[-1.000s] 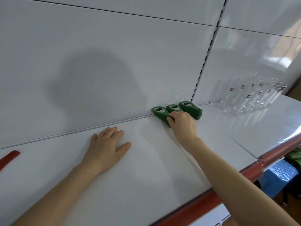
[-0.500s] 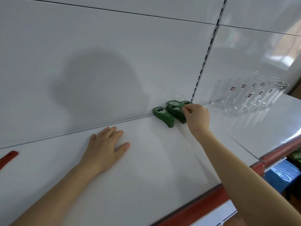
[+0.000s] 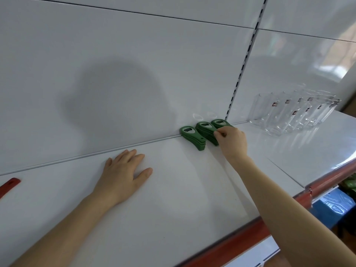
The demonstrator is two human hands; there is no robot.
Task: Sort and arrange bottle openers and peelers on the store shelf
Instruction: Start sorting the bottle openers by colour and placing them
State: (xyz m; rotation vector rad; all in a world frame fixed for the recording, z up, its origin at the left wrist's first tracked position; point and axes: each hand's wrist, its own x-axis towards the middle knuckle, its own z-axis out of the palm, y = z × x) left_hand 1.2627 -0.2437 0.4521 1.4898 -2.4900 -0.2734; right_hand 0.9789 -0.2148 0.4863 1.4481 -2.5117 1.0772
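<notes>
On the shelf, opener stacks line the back edge, glasses to their right.

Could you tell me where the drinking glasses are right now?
In the head view the glasses stand on the shelf at right, by the back panel, right of the green bottle openers.

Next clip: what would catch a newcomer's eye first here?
Three small stacks of green bottle openers sit against the back panel of the white shelf, and the right hand curls its fingers onto them. The left hand lies flat on the shelf to their left. A cluster of clear glasses stands further right.
</notes>
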